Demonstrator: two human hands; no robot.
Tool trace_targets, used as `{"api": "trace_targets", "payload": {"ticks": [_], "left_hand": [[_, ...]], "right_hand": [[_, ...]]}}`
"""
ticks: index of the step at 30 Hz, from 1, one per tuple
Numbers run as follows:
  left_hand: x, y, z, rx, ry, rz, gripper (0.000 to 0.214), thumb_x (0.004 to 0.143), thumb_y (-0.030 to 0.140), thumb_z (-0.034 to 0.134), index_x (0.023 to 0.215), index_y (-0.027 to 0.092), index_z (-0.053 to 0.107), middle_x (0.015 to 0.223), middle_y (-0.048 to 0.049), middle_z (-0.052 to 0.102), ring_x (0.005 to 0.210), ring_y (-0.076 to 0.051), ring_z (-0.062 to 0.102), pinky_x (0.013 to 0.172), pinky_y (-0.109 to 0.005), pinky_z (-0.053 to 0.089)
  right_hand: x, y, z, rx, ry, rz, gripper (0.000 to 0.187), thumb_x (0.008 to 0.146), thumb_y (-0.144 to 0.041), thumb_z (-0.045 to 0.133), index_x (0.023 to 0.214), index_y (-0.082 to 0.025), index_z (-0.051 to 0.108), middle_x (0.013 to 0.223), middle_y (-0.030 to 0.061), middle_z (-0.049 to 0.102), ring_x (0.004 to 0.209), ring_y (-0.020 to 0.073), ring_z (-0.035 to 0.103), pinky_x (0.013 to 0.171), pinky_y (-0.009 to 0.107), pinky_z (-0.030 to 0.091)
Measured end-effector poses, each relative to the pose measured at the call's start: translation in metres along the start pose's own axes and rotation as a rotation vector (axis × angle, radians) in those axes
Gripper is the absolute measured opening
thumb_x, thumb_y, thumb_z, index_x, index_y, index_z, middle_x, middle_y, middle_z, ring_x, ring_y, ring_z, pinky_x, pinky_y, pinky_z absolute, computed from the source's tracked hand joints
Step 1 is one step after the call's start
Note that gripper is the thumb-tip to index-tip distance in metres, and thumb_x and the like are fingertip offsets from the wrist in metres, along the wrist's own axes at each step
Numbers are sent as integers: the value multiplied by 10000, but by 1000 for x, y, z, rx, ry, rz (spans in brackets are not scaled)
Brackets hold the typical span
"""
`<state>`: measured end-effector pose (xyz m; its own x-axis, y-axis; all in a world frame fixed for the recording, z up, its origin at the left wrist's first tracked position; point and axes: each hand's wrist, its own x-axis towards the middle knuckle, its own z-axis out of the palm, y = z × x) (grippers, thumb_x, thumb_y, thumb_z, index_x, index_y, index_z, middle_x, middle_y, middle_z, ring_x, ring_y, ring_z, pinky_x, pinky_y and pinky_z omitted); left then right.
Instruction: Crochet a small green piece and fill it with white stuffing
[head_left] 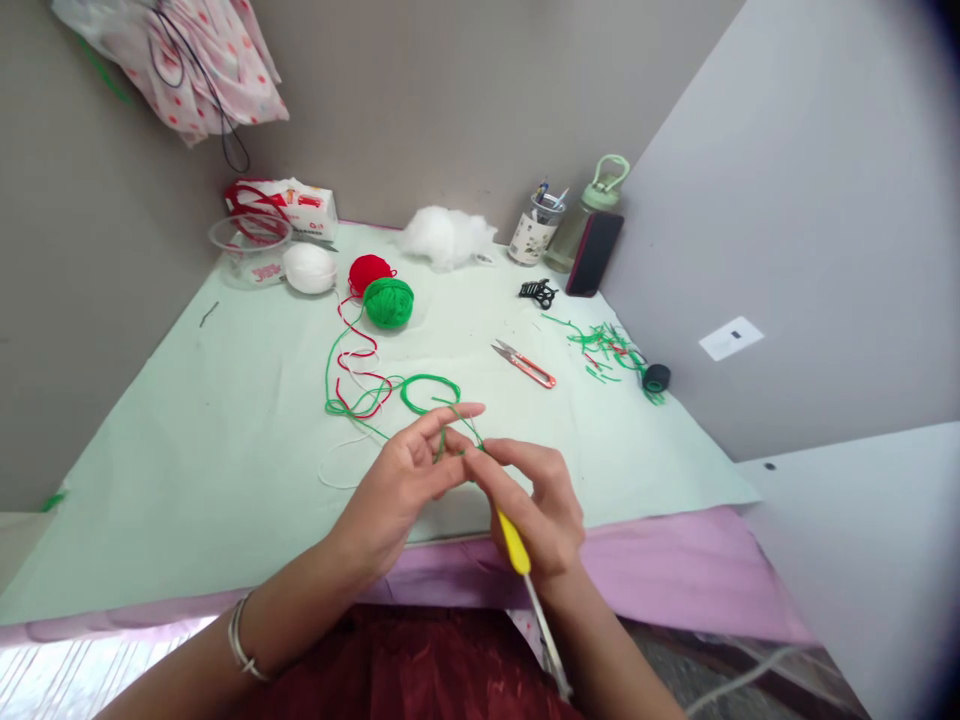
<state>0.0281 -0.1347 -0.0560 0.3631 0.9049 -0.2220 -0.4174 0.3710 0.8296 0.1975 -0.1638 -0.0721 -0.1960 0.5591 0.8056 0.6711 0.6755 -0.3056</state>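
Green yarn (427, 381) pinched in left hand (405, 490); right hand (544, 502) fingers grip yellow hook (514, 545), tip hidden.

The green yarn (427, 382) pinched in my left hand (401, 490) looks soft and a bit fuzzy. The crochet hook (514, 545) in my right hand (544, 505) has a smooth, shiny yellow plastic handle and a thin silvery metal end. Under my hands, the pale green table cover (225, 420) is flat and matt. Past my fingers, the snips (525, 365) have shiny metal blades, and the white stuffing (446, 236) looks fluffy. The bangle (241, 640) behind my left hand is shiny metal.
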Motion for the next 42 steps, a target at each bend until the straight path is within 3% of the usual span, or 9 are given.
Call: {"api": "trace_targets", "payload": {"ticks": [3,7,15,19,22,25,30,37,42], "left_hand": [[3,2,-2,-159,-37,-97,455,792,305,898,1221,200,789,775,28,544,672,-105,391,695,-259,361],[3,4,-2,-147,-23,-37,399,801,257,884,1193,246,812,865,11,571,792,-123,480,795,-263,400],[2,-4,5,9,37,95,435,809,281,890,1235,287,803,939,4,616,864,-149,519,850,-277,427],[4,-6,3,-153,-12,-61,431,798,306,894,1215,238,808,904,-5,621,807,-134,508,811,-271,432],[6,-1,0,-241,-81,-136,353,810,306,873,1144,197,835,916,-20,623,777,-123,492,870,-295,463],[6,2,-1,-189,-43,-54,356,814,272,862,1166,233,831,906,-7,626,821,-136,520,903,-295,463],[0,-2,0,52,-59,75,377,874,292,831,1249,284,793,1031,-30,708,995,-193,582,906,-294,453],[-2,-1,-5,150,-60,114,295,915,335,792,1209,319,793,977,-1,633,945,-163,541,854,-263,435],[-2,0,-6,258,-33,161,317,914,247,767,1221,327,779,968,10,608,943,-154,542,882,-269,431]], "right_hand": [[3,0,-1,273,113,233,292,1022,-115,572,1182,-275,758,965,67,773,828,211,732,699,371,618],[12,1,-1,575,173,479,212,1058,-229,568,1014,-249,774,851,43,737,709,176,661,626,339,567],[7,-2,5,314,80,304,265,1026,-137,602,1152,-293,777,990,57,786,841,194,736,688,345,620],[2,0,4,120,52,115,361,970,-72,664,1218,-308,779,1110,81,779,939,212,738,747,357,626],[5,3,3,363,167,358,242,1015,-139,621,1120,-273,792,945,51,774,794,184,706,688,340,593],[11,4,5,639,241,576,196,1044,-253,604,991,-248,793,824,28,739,632,147,622,583,305,528],[12,4,10,692,129,597,156,1020,-281,665,995,-255,817,923,43,792,758,163,675,678,309,562],[12,9,5,891,155,732,213,1062,-318,612,975,-239,790,895,22,792,688,115,656,657,257,553],[12,3,-3,686,113,602,237,1092,-236,529,1030,-242,757,933,25,799,714,128,692,683,280,578]]}}
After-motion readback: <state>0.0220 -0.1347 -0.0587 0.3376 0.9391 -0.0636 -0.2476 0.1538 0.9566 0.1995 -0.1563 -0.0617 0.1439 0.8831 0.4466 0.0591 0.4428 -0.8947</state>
